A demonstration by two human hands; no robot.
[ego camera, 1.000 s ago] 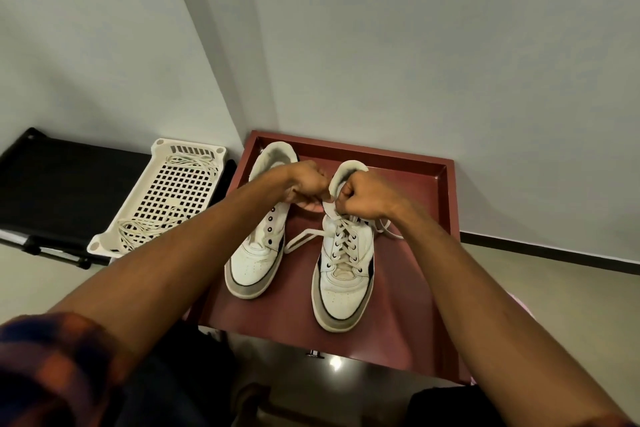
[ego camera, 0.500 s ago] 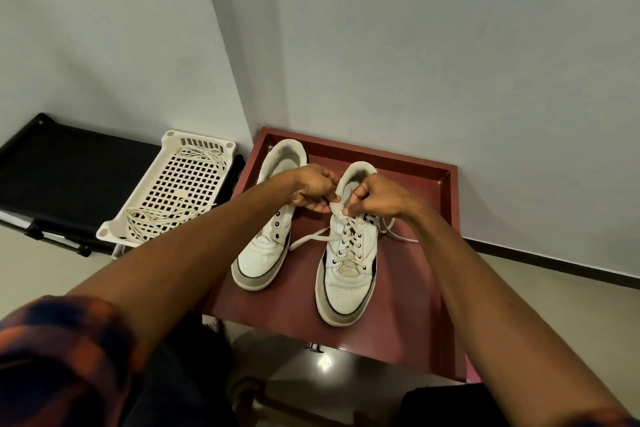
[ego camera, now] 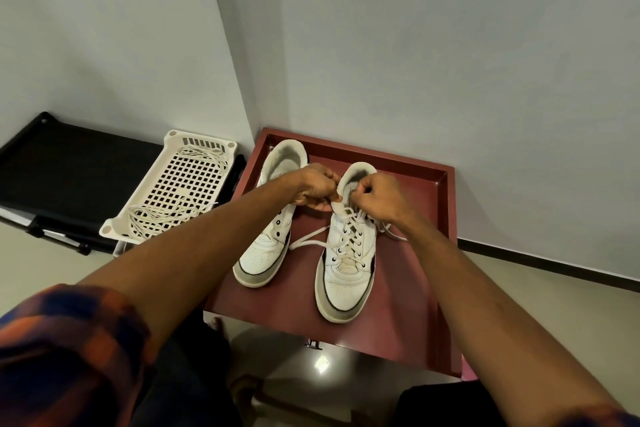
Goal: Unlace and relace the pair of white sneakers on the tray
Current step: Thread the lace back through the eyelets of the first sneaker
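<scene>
On the red tray (ego camera: pixel 446 218) at centre frame, two white sneakers lie lengthwise, toes toward the bottom edge and heels toward the wall; the laced sneaker (ego camera: pixel 346 263) sits right of the unlaced sneaker (ego camera: pixel 265 250). Above the laced one's top eyelets, the left hand (ego camera: pixel 313 185) curls to pinch its collar edge while the right hand (ego camera: pixel 377 196) pinches the lace (ego camera: pixel 308 241), whose loose ends trail either side. Farther left, a white basket (ego camera: pixel 173 191) holds spare laces.

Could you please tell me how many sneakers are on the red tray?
2. The unlaced sneaker lies on the tray, left side; the laced sneaker lies right of it, the left hand and right hand at its tongue. None appears hidden.
</scene>
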